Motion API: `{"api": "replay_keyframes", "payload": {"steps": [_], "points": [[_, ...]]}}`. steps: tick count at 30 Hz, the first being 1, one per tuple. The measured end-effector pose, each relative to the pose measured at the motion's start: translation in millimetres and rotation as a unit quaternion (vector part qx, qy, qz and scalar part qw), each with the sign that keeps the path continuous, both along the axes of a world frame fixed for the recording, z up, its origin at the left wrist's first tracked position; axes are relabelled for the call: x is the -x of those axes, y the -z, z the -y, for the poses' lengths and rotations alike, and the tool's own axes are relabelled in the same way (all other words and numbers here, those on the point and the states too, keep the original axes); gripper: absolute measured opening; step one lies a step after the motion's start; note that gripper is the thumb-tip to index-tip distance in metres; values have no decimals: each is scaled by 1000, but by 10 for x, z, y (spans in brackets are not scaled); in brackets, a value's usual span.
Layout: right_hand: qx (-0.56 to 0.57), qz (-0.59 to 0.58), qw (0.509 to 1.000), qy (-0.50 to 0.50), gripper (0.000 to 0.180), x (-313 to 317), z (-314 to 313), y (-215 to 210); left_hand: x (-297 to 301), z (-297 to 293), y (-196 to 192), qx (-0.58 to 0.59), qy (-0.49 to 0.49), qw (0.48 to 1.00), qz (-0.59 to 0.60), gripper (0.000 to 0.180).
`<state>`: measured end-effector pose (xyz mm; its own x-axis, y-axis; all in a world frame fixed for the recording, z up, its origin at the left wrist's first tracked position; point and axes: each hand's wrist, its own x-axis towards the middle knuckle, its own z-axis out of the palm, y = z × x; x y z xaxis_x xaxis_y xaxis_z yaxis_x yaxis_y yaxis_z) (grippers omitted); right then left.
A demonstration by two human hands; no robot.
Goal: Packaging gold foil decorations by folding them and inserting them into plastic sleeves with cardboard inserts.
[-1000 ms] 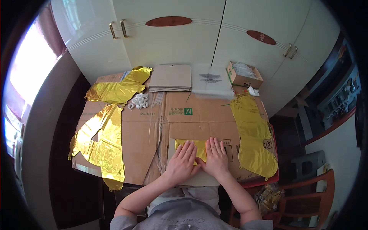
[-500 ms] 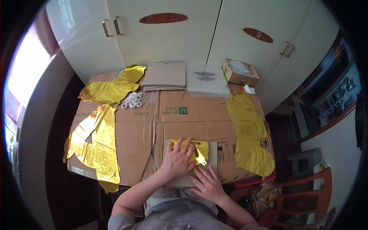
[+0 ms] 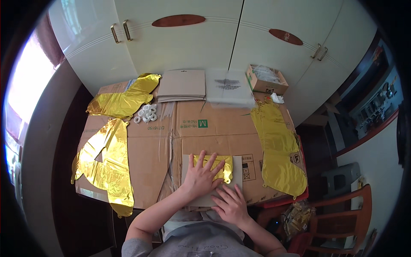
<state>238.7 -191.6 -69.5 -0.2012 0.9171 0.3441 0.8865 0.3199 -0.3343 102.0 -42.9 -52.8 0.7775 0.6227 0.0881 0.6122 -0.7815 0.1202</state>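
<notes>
A folded gold foil balloon (image 3: 228, 168) lies on a grey-brown cardboard sheet (image 3: 237, 171) at the table's near edge. My left hand (image 3: 203, 175) rests flat across the foil with its fingers spread, hiding the left part of it. Just below the foil's right corner, my right hand (image 3: 232, 204) lies on the sheet, fingers loosely stretched and apart. Neither hand grips anything. Unfolded gold foil balloons lie around: an A-shaped one (image 3: 115, 147) on the left, another (image 3: 124, 97) behind it, and a long one (image 3: 276, 150) on the right.
Along the back stand a stack of cardboard sheets (image 3: 182, 85), clear plastic bags (image 3: 229, 88) and a small box (image 3: 267, 81) of clear packets. White ribbon rolls (image 3: 146, 113) and thin straws (image 3: 168, 110) sit at the back left. A wooden chair (image 3: 338, 218) stands at the right.
My left hand's fingers have spread wider over the folded foil, which looks flatter at its top edge. My right hand has barely moved. The whole view has shifted slightly.
</notes>
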Motion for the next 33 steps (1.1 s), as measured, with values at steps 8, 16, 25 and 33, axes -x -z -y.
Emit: {"api": "replay_keyframes", "payload": {"steps": [8, 16, 25, 33], "points": [[24, -78, 997, -10, 28, -41, -77, -98, 32, 59, 129, 4, -8, 1000, 19, 59], [-37, -3, 998, 50, 41, -299, -829, -250, 13, 58, 157, -5, -20, 1000, 11, 60], [29, 81, 995, 41, 50, -374, -1008, 93, 29, 44, 158, 30, -24, 999, 38, 78], [11, 108, 992, 65, 58, -388, -955, 75, 131, -29, 151, 31, -39, 999, 7, 90]]}}
